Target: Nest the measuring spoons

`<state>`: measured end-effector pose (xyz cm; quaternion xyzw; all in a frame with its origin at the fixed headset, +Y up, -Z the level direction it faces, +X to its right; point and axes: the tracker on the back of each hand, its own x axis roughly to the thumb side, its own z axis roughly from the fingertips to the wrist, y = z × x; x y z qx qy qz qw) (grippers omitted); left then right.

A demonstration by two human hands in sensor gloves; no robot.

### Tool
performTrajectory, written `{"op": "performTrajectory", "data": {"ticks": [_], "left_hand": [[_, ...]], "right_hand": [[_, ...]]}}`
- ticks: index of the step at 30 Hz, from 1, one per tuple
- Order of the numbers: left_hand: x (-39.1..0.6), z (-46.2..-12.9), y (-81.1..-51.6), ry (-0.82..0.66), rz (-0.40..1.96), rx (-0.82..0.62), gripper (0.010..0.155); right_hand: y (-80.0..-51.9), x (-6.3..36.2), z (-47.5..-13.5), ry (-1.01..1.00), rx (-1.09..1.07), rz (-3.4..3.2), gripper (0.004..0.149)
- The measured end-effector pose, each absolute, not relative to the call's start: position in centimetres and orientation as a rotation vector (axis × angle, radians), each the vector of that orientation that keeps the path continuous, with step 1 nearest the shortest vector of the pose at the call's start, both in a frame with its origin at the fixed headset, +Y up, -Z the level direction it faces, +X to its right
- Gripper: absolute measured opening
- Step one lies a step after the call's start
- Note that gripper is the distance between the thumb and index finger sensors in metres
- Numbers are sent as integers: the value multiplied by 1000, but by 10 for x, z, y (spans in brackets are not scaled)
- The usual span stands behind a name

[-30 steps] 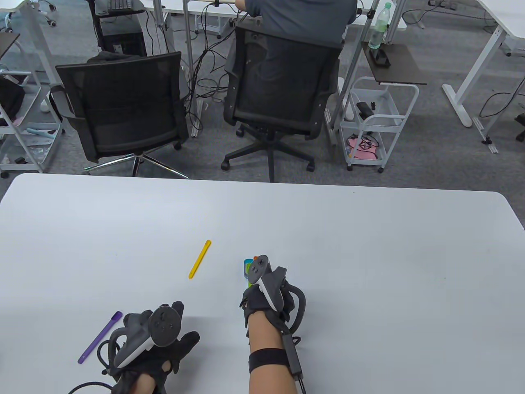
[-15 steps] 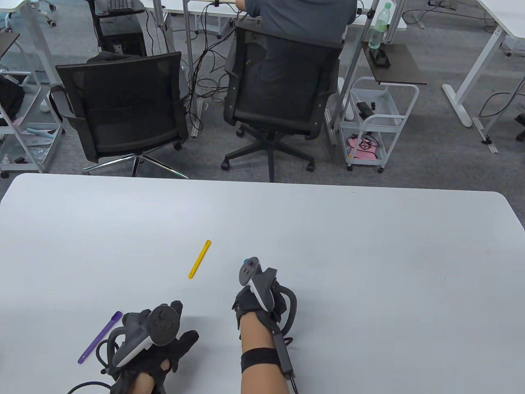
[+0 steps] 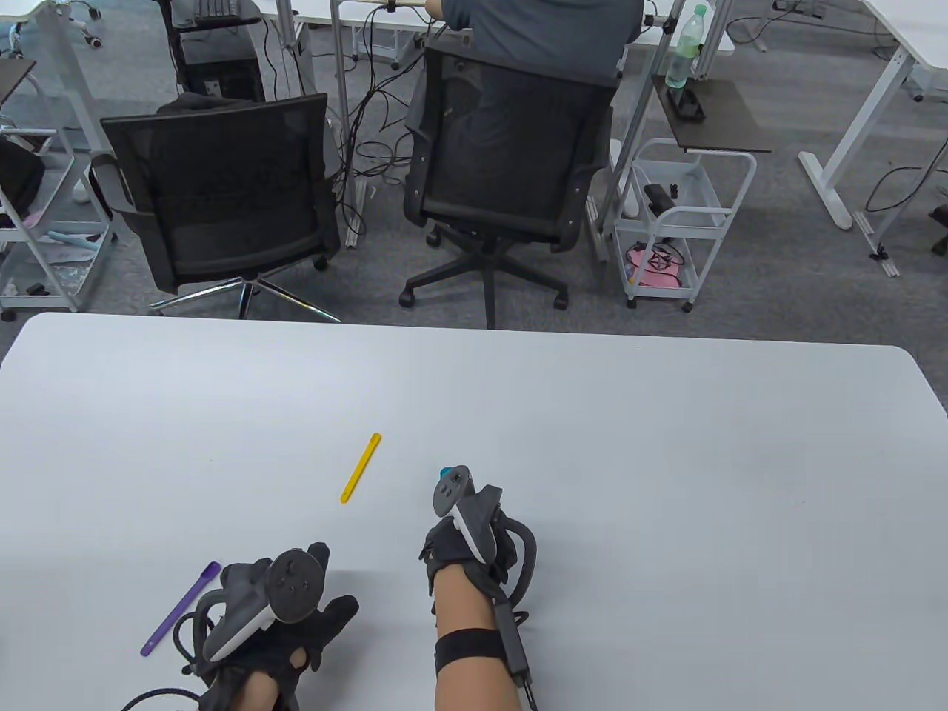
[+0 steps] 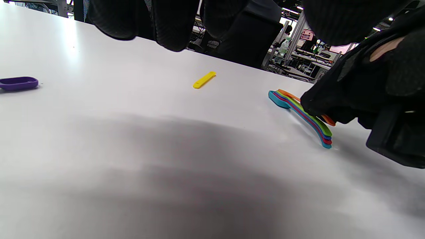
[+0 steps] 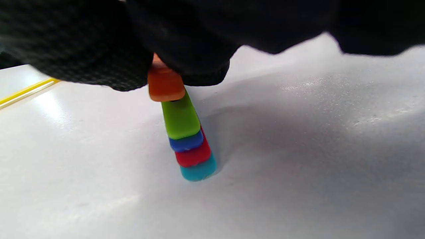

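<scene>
Shifted slightly nearer, right hand (image 3: pixel 466 544) pinches orange spoon (image 5: pixel 165 84) atop the nested stack (image 4: pixel 303 116), handles toward it; left hand (image 3: pixel 285 629) lies open

Both hands in black knit gloves, left hand (image 3: pixel 285 637), right hand (image 3: pixel 463 544). Grey-white trackers strapped on the backs, black cables looping off. Bare forearms, black strap on right one.
</scene>
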<state>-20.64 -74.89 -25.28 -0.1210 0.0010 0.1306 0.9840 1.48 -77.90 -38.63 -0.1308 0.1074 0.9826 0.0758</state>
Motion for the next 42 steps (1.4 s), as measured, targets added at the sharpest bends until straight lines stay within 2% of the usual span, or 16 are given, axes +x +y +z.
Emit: {"op": "performTrajectory", "data": {"ticks": [13,19,22,24,29,32,37,42], "left_hand": [[-207,-253,-749,1,264,-244,95],[-207,-253,-750,2,266,-249,95],[-206,-252,-750,-1,265,-254,95],[-205,-253,-751,-5,265,-254,96],[-200,-253,-753,-28,264,-269,96],[-196,-252,-752,-37,248,-259,96],[-191,-251,-752,-67,233,-265,96],[-189,-250,-751,-62,226,-253,96]], "right_hand": [[-780,18,-386,331,-389,2941,60],[-774,31,-385,317,-368,2906,67],[-762,47,-385,247,-301,2870,74],[-750,61,-384,171,-141,2836,81],[-728,101,-376,180,95,2911,99],[-719,131,-370,194,203,2909,101],[-718,180,-359,281,338,2839,103],[-734,217,-345,325,404,2851,104]]}}
